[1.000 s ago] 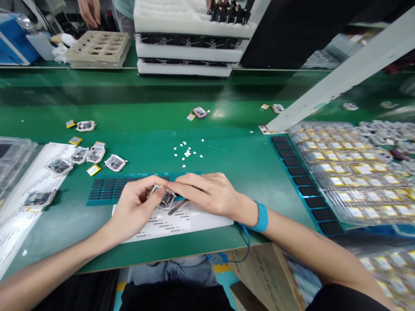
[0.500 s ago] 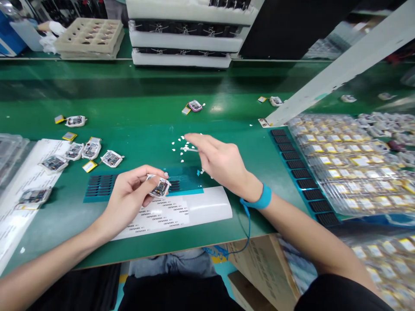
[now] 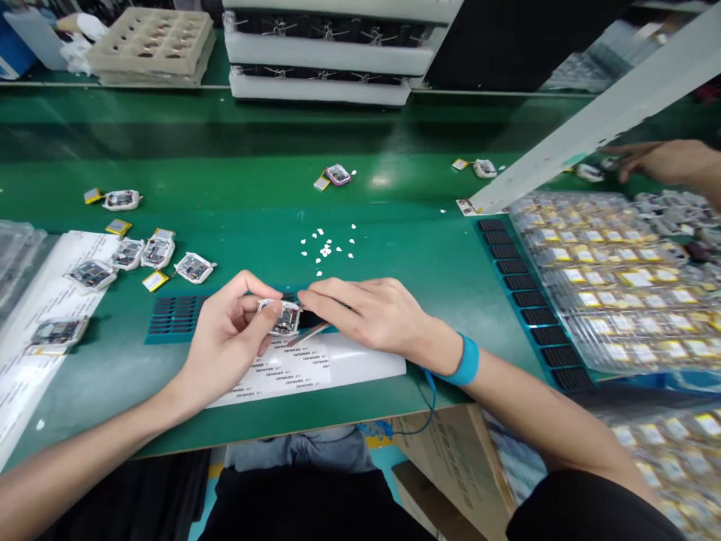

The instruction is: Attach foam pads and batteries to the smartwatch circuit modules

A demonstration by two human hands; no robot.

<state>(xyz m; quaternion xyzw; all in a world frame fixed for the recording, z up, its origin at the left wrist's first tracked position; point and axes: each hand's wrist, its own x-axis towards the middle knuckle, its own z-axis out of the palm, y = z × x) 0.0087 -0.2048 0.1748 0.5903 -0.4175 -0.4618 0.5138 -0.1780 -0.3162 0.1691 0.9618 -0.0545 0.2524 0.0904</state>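
Observation:
My left hand (image 3: 233, 323) is closed around the edge of a white watch housing (image 3: 286, 319) with a circuit board showing inside. On its right side my right hand (image 3: 369, 312) has its fingers pinched at the housing's edge. A pair of thin metal tweezers (image 3: 309, 334) sticks out from under the right fingers, its tip towards the left. What the right fingertips press at the edge is too small to make out. Beneath the hands lie a printed white sheet (image 3: 298, 368) and a blue strip with black pads (image 3: 174, 319). Several small white tabs (image 3: 327, 248) are scattered just beyond.
More housings with batteries (image 3: 194, 267) lie at the left and along the back. Clear trays of batteries (image 3: 597, 278) stand at the right beside a strip of black pads (image 3: 529, 300). A white post (image 3: 563, 150) slants above. Another person's hand (image 3: 670, 161) reaches in at far right.
My right hand has come from the scattered white tabs down to the housing, bringing the tweezers along. The left hand keeps its hold. Another person's hand has appeared at far right.

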